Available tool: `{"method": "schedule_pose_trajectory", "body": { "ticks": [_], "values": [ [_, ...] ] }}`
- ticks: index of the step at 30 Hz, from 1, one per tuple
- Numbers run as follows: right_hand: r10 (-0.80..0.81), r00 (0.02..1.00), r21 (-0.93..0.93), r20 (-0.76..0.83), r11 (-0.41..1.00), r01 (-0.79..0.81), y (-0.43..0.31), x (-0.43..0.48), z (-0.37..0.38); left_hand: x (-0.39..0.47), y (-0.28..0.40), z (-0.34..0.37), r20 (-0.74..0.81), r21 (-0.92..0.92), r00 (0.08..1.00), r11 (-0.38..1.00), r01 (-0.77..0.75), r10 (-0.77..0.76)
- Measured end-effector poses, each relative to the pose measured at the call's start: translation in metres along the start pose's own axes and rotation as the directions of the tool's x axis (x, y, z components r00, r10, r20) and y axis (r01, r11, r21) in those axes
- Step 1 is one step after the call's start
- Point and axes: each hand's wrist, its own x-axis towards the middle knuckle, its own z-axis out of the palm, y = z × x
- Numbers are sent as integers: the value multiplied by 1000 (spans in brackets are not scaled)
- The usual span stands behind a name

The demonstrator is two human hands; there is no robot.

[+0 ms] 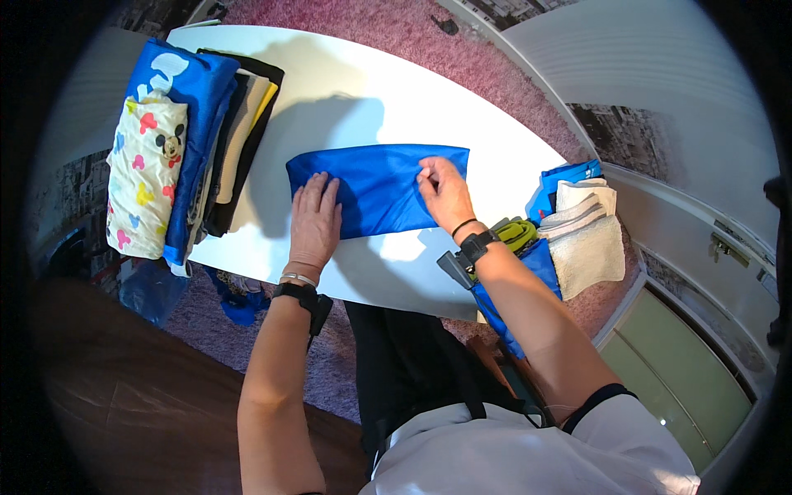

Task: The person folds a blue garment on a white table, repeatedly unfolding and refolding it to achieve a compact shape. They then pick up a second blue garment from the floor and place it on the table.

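Note:
A folded blue cloth lies as a long rectangle across the white table. My left hand rests flat on its left end, palm down. At the cloth's right end is my right hand, its thumb and fingertips curled close together; whether they pinch any fabric cannot be told. Folded clothes are stacked at the table's left end: a white cloth with a cartoon mouse print, a blue garment with a white print, a beige one and a black one.
At the table's right end lie pale towels, a green rolled strap or cloth and blue fabric, partly under my right forearm. A pink shaggy carpet surrounds the table. A brown covered surface is at the lower left.

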Motion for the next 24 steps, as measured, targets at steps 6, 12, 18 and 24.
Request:
{"method": "schedule_pose_trajectory", "body": {
  "ticks": [6, 12, 18, 24],
  "values": [
    [-289, 944, -421, 156, 845, 329, -6, 43, -42, 51, -30, -25, -81, 1, 996, 999, -49, 49],
    [3, 873, -578, 488, 750, 321, -7, 78, -41, 77, -40, -25, 232, 112, 960, 985, 131, -154],
    [-301, 863, -421, 405, 776, 469, -28, 68, -57, 62, -31, -63, 139, -80, 985, 991, 112, -100],
    [-673, 717, -360, 184, 632, 686, -56, 51, -95, 13, -17, -120, -96, -118, 995, 993, -13, 2]
  ]
}}
